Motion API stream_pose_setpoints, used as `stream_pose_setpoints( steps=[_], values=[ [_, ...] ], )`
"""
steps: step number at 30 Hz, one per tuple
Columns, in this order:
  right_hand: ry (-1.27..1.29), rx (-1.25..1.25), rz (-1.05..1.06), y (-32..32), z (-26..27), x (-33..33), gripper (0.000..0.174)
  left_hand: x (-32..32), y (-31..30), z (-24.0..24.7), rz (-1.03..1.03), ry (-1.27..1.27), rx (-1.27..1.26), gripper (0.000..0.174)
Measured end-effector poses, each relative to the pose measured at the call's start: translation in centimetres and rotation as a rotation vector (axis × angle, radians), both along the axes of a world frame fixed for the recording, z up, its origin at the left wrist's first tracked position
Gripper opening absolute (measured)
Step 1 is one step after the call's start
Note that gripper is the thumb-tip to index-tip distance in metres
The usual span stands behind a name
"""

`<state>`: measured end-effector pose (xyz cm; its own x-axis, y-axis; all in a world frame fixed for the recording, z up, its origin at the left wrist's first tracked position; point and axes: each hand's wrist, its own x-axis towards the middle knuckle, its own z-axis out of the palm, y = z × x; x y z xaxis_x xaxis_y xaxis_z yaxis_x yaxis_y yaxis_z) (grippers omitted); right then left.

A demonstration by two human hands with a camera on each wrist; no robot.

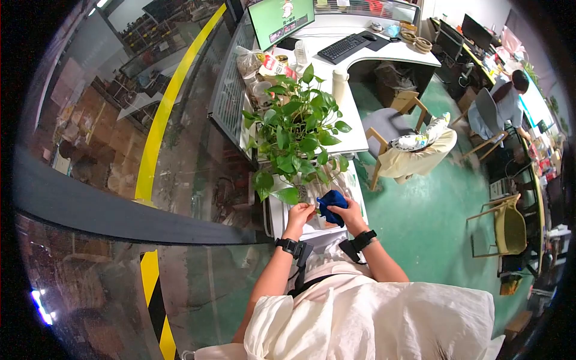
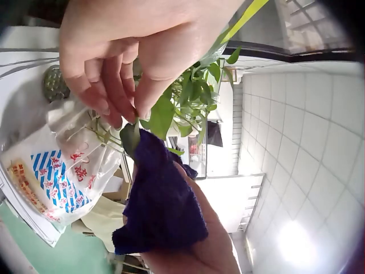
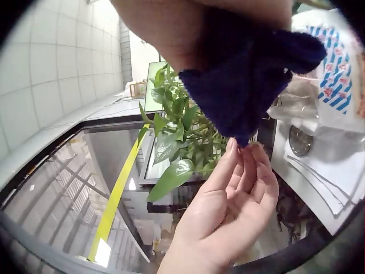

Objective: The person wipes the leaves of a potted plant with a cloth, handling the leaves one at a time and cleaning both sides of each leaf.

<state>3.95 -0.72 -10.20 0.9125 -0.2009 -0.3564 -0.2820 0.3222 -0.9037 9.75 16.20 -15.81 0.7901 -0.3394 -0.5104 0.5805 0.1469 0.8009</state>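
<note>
A leafy green potted plant [image 1: 297,129], a pothos by its heart-shaped leaves, spreads over the white desk in front of the person. In the left wrist view the left hand [image 2: 142,51] pinches the tip of a small leaf [image 2: 130,138] between thumb and fingers. The right hand [image 1: 354,217] grips a dark blue cloth [image 1: 332,208], bunched up beside that leaf. The cloth's edge overlaps the leaf in the left wrist view. From the right wrist, the cloth hangs down to the left hand's fingertips and hides what they pinch.
A white plastic bag with blue stripes [image 2: 60,177] lies near the hands. Behind the plant stand a pale bottle [image 1: 340,87], a keyboard [image 1: 343,48] and a monitor [image 1: 282,21]. A glass partition with yellow tape [image 1: 171,90] runs along the left; a chair [image 1: 402,138] stands right.
</note>
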Motion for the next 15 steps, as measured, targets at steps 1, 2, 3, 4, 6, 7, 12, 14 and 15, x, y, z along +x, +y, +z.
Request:
stream_pose_setpoints(
  steps=[1,2,3,4,6,7,12,14,15],
  values=[
    [-0.009,-0.020,0.009,0.0,0.0,0.0,0.027,0.0,0.1,0.0,-0.006,-0.002,-0.003,0.013],
    [-0.006,-0.019,0.014,0.0,0.0,0.0,0.028,0.0,0.1,0.0,-0.012,-0.003,-0.006,0.012],
    [-0.003,-0.018,0.019,0.0,0.0,0.0,0.028,0.0,0.1,0.1,-0.018,-0.004,-0.008,0.012],
    [-0.001,-0.017,0.023,-0.1,0.0,0.0,0.029,0.0,0.2,0.2,-0.019,-0.001,-0.011,0.012],
    [0.000,-0.011,0.014,-0.2,0.1,0.0,0.029,-0.1,0.3,0.3,-0.023,0.005,-0.016,0.013],
    [0.000,-0.008,0.009,-0.3,0.1,-0.1,0.030,0.0,0.5,0.4,-0.024,0.017,0.008,0.015],
    [0.031,-0.016,-0.002,-1.0,0.2,-0.4,0.028,0.6,3.0,2.9,-0.117,-0.011,0.218,0.034],
    [0.043,0.000,-0.006,-1.1,0.3,-0.6,0.028,1.6,4.4,3.0,-0.163,-0.101,0.231,0.053],
    [0.044,0.011,-0.008,-1.2,0.4,-0.6,0.027,1.6,4.8,3.8,-0.162,-0.171,0.213,0.059]
  ],
)
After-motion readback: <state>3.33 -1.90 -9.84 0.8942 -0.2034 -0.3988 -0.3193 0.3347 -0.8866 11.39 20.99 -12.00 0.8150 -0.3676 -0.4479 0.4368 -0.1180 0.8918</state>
